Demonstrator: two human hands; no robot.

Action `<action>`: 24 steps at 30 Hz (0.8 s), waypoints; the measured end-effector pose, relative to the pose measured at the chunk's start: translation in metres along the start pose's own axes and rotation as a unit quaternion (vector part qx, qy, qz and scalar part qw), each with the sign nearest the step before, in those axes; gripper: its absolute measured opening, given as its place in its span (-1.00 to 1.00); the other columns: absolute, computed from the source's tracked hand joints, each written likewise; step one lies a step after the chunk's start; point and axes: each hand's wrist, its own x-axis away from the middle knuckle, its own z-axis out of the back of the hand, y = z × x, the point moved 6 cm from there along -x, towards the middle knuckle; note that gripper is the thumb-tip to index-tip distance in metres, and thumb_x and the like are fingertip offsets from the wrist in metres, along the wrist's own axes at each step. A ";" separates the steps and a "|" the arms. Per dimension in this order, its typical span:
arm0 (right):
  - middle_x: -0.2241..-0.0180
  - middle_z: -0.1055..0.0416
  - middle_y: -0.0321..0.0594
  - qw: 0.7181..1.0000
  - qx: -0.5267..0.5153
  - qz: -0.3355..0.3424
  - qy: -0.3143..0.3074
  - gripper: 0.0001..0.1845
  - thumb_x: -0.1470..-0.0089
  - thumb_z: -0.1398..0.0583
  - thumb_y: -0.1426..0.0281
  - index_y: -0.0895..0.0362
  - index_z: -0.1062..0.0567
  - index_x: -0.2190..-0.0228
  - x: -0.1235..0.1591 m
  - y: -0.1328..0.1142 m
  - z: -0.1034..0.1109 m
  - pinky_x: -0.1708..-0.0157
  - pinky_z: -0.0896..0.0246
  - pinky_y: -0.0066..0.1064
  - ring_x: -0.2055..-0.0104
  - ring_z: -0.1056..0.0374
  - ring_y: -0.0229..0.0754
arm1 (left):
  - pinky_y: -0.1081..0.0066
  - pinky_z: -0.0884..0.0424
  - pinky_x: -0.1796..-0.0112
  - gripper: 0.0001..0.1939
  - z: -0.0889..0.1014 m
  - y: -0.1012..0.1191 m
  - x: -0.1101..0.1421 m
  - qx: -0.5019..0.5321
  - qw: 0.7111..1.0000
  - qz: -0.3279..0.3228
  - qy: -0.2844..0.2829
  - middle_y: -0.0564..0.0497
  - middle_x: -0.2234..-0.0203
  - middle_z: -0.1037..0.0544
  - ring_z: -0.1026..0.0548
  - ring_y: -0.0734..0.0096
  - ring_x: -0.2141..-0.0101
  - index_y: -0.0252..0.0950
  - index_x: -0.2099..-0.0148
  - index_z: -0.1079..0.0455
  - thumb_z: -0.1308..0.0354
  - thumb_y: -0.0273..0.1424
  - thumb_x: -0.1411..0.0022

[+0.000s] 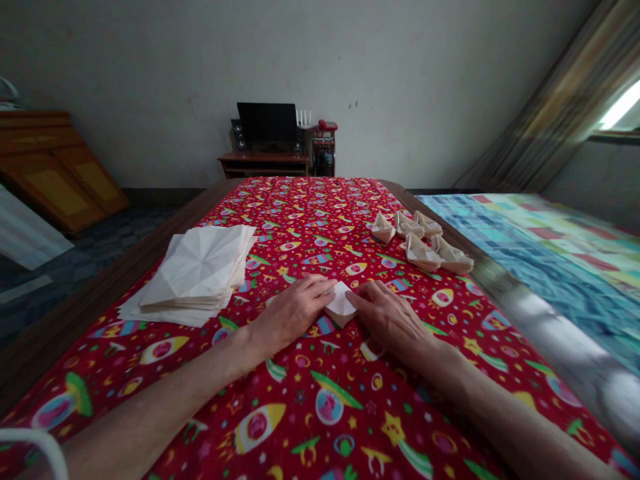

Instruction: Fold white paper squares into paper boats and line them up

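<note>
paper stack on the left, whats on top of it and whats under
A creased white sheet lies on top, with edges of more sheets below. Under them is the red cloth; the part directly beneath is covered.

Clearance over the bench (320, 407): a broad lane of red cloth (320, 223) runs between the stack of paper sheets (200, 267) and the folded paper pieces (423, 250) to the far edge. The stack forms a wide, low obstacle on the left; the five pieces, with raised points, crowd together on the right, the gaps among them narrow. The left hand (300, 303) and right hand (390, 313) bar the lane's near end. Nearer the viewer, open cloth widens between the two forearms, which obstruct sideways passage low over the bench.
</note>
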 end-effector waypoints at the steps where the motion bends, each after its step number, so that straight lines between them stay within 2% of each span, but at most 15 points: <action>1: 0.24 -0.33 -0.14 1.000 -0.001 0.004 0.001 -0.74 -0.15 -0.11 0.47 0.09 -0.38 0.10 0.001 -0.001 0.000 0.37 -0.10 -0.39 0.26 -0.21 -0.16 | 0.23 -0.35 -0.05 -0.71 0.001 0.001 0.002 0.007 1.000 -0.003 0.006 -0.08 -0.03 -0.40 -0.29 0.32 -0.05 -0.28 -0.07 -0.31 0.03 -0.50 -0.32; 4: 0.25 -0.32 -0.14 1.000 0.012 0.000 -0.021 -0.76 -0.17 -0.09 0.47 0.12 -0.38 0.10 0.002 -0.002 -0.001 0.33 -0.13 -0.36 0.24 -0.21 -0.14 | 0.31 -0.41 0.05 -0.74 0.002 0.004 0.006 0.021 1.000 -0.021 0.011 -0.04 0.09 -0.45 -0.35 0.35 0.04 -0.27 -0.02 -0.35 0.03 -0.48 -0.33; 8: 0.23 -0.33 -0.12 0.999 0.026 -0.007 -0.028 -0.78 -0.17 -0.10 0.46 0.13 -0.39 0.12 0.002 -0.004 0.001 0.28 -0.15 -0.33 0.21 -0.21 -0.12 | 0.36 -0.40 0.08 -0.73 0.004 0.005 0.006 0.026 0.999 -0.028 0.007 -0.01 0.11 -0.44 -0.35 0.35 0.07 -0.22 -0.02 -0.37 0.00 -0.48 -0.32; 12: 0.17 -0.34 -0.08 0.999 0.029 -0.006 -0.014 -0.77 -0.16 -0.11 0.46 0.14 -0.38 0.11 0.003 -0.004 -0.001 0.24 -0.18 -0.31 0.17 -0.21 -0.09 | 0.38 -0.37 0.11 -0.74 0.001 0.005 0.005 0.023 0.999 -0.032 -0.021 0.00 0.17 -0.43 -0.35 0.38 0.11 -0.17 0.00 -0.40 -0.02 -0.47 -0.31; 18: 0.03 -0.30 0.01 0.998 0.024 0.034 0.044 -0.66 -0.15 -0.08 0.52 0.16 -0.33 0.02 0.006 -0.009 0.006 0.12 -0.18 -0.18 0.05 -0.18 -0.02 | 0.40 -0.32 0.12 -0.73 -0.001 0.002 0.005 0.025 0.999 -0.036 -0.013 0.03 0.19 -0.43 -0.33 0.41 0.15 -0.07 0.01 -0.41 0.00 -0.45 -0.33; 24: 0.17 -0.37 -0.04 0.996 0.010 0.077 0.048 -0.78 -0.12 -0.11 0.54 0.20 -0.42 0.16 0.005 -0.016 0.010 0.22 -0.21 -0.27 0.20 -0.22 -0.09 | 0.40 -0.29 0.12 -0.74 -0.002 0.002 0.005 0.022 0.999 -0.040 -0.025 0.04 0.17 -0.43 -0.32 0.40 0.15 -0.05 0.03 -0.41 0.01 -0.43 -0.33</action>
